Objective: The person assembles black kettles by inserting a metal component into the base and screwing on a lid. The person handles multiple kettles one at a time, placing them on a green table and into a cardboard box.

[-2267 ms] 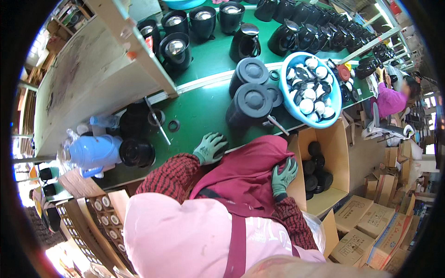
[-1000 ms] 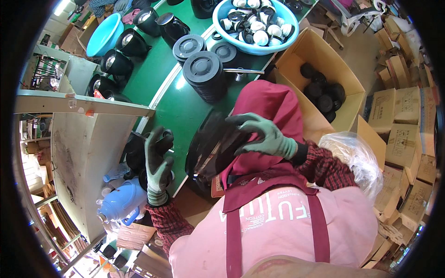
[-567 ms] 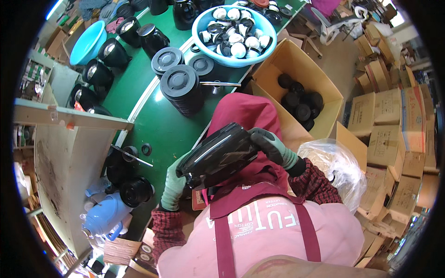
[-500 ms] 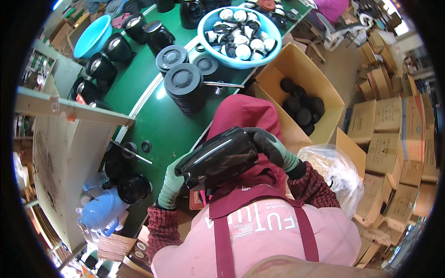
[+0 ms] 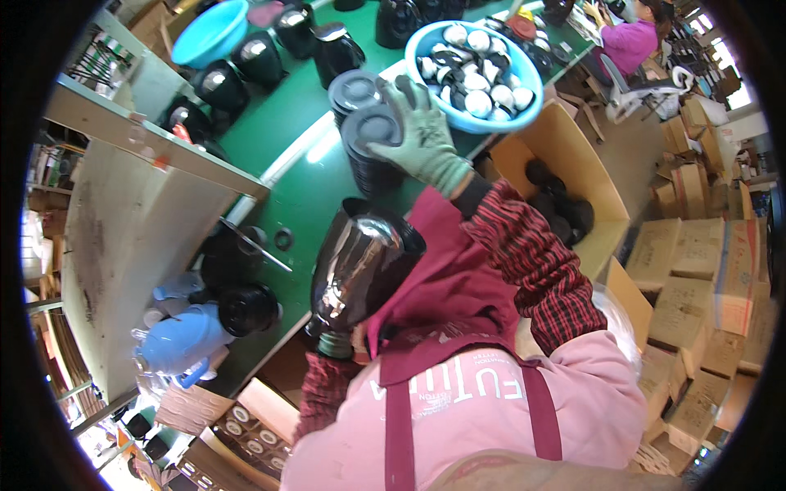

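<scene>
A glossy black jug body (image 5: 352, 266) stands tilted above my lap, its wide rim facing up and to the right. My left hand (image 5: 334, 344), in a green glove, holds it from below; the fingers are hidden behind the body. Out over the green table reaches my gloved right hand (image 5: 424, 146), thumb and fingers spread apart. It is at the right side of a stack of black round lids (image 5: 370, 135), the thumb overlapping the top one; whether it touches cannot be told. Behind this stack sits another pile of black lids (image 5: 354, 92).
A blue basin (image 5: 536, 98) of white-and-black parts stands behind my right hand. A carton (image 5: 602, 176) holding black round pieces is at the right. Several black jug bodies line the table (image 5: 299, 176). A blue jug (image 5: 184, 337) lies at left. Another person (image 5: 634, 41) sits far right.
My right hand has let go of the jug body and moved forward to the lid stack. The jug body has been tipped more upright in my left hand. The view has shifted a little.
</scene>
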`<state>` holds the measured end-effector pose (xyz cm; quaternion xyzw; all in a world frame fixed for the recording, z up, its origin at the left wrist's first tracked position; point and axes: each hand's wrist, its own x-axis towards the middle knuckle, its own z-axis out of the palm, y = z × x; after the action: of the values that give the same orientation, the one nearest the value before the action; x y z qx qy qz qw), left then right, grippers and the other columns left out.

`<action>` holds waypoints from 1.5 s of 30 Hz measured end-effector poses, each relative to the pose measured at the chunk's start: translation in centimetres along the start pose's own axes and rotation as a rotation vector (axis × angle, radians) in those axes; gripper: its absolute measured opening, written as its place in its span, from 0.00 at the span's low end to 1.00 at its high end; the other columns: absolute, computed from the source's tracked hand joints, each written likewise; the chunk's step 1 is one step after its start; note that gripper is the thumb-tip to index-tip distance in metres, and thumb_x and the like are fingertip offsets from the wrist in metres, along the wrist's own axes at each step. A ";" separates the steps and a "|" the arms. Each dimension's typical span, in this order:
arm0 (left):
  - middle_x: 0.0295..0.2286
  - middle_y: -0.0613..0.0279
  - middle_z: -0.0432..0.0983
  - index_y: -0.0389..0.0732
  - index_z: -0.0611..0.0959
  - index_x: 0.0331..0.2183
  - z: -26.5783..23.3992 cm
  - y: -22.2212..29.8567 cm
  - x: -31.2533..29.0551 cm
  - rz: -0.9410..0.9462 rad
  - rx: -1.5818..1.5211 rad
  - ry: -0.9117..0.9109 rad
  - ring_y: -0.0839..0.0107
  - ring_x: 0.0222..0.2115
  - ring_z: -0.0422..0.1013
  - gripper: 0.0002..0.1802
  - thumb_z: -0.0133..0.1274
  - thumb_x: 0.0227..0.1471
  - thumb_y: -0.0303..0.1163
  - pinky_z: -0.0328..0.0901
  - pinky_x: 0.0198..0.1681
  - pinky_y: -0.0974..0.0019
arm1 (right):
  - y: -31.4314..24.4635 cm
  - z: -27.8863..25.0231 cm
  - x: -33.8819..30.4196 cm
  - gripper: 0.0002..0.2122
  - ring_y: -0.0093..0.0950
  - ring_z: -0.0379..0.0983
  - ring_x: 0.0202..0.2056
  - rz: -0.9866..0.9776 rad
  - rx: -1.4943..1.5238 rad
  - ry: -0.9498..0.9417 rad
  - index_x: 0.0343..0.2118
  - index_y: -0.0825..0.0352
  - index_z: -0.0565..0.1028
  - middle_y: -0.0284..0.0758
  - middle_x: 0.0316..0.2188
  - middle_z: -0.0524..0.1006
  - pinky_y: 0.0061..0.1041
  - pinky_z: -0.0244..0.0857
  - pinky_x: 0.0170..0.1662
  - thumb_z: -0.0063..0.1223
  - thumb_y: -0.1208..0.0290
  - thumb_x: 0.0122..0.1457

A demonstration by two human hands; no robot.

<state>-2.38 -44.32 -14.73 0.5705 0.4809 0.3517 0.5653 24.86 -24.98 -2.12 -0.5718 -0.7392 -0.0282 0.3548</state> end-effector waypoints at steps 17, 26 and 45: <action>0.50 0.59 0.78 0.47 0.83 0.51 -0.4 2.7 1.2 0.292 0.537 -0.074 0.58 0.50 0.74 0.21 0.59 0.54 0.33 0.68 0.55 0.58 | -2.4 -6.7 -6.4 0.46 0.28 0.58 0.65 0.314 1.553 -0.306 0.70 0.65 0.54 0.36 0.65 0.61 0.30 0.54 0.65 0.72 0.72 0.50; 0.52 0.61 0.77 0.53 0.85 0.49 1.5 9.3 4.0 0.773 0.990 -0.321 0.53 0.51 0.73 0.19 0.61 0.53 0.34 0.68 0.55 0.55 | -2.0 -10.4 -13.9 0.45 0.38 0.44 0.71 0.192 1.235 -0.227 0.69 0.64 0.58 0.41 0.70 0.51 0.40 0.40 0.71 0.71 0.60 0.50; 0.59 0.54 0.68 0.38 0.68 0.62 -3.9 0.6 3.8 0.109 -0.079 -0.461 0.60 0.57 0.68 0.36 0.63 0.54 0.31 0.65 0.62 0.55 | -2.7 -13.8 -18.3 0.44 0.35 0.52 0.67 0.622 1.486 -0.179 0.72 0.65 0.46 0.41 0.66 0.55 0.32 0.45 0.68 0.59 0.60 0.58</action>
<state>-4.86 -39.44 -14.23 0.6383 0.2934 0.2606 0.6623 31.04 -47.22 -1.04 -0.3663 -0.3977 0.6159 0.5730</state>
